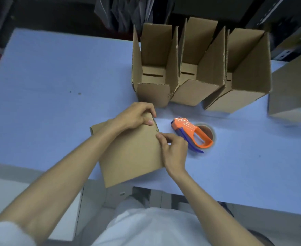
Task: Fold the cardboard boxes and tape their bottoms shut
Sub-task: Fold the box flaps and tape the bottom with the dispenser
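Head view is showing a flat brown cardboard box (pixel 128 153) lying on the pale blue worktop (pixel 48 86), with its near corner overhanging the edge. The left hand (pixel 137 115) is gripping its far right corner, fingers curling over the edge. The right hand (pixel 174 150) is pinching the right edge just below. An orange-and-blue tape dispenser (pixel 190 130) is hiding much of a brown tape roll (pixel 208 134). Three open brown cardboard boxes (pixel 194 93) are standing behind. Another cardboard box (pixel 295 89) is being cut off at right.

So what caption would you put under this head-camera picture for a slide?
Left hand and right hand pinch the edge of a flat cardboard box; tape dispenser beside, three open boxes behind.
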The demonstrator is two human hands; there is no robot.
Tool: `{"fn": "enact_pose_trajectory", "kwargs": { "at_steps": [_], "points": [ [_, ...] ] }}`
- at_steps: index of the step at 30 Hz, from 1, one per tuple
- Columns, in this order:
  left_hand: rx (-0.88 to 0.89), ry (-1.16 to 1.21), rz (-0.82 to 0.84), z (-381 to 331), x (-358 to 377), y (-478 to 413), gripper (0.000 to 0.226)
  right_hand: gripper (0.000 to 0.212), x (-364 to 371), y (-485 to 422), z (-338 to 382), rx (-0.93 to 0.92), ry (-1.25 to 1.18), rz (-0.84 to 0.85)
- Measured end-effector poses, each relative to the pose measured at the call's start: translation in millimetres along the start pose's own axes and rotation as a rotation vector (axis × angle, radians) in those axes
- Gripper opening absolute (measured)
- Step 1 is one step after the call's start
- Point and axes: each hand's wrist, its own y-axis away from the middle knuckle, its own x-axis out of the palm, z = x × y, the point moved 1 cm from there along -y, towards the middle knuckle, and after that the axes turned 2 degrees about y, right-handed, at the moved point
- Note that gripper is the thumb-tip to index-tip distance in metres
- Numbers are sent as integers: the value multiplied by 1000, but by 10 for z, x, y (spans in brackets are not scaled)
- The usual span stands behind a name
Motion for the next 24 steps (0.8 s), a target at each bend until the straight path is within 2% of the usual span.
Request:
{"fn": "enact_pose_trajectory", "kwargs": {
  "at_steps": [2, 4, 7, 9, 11, 13, 14, 17, 19, 22, 24],
  "points": [
    [17, -4, 25, -38, 37, 2, 23, 16, -76, 84, -70, 3, 0, 0],
    [48, -92, -44, -111, 151, 58, 28, 17, -106, 146, -93, 8, -3, -8],
    [-7, -181, -443, -262, 491, 337, 38, 19, -87, 205, -99, 25, -22, 14],
    [-86, -148, -594, -316, 712, 552, 44, 16, -83, 263, -101, -2, -25, 114],
    [-160, -131, -534, -287, 891, 682, 60, 6, -159, 274, -172, -81, 40, 79],
    [-199, -278, -429, -215, 989, 717, 74, 25, -280, 151, -282, -100, 216, -77],
    [-196, -363, -408, -186, 1019, 715, 76, 35, -331, 47, -332, -45, 304, -116],
    [-176, -447, -434, -177, 1083, 693, 74, 58, -352, -241, -504, 116, 540, -22],
    [-184, -457, -435, -182, 1096, 679, 74, 66, -315, -330, -592, 99, 657, 50],
    [-181, -453, -436, -185, 1076, 674, 76, 61, -332, -388, -639, 48, 690, 47],
    [-152, -409, -464, -233, 1035, 695, 74, 51, -454, -349, -619, -31, 597, 13]
  ]
}}
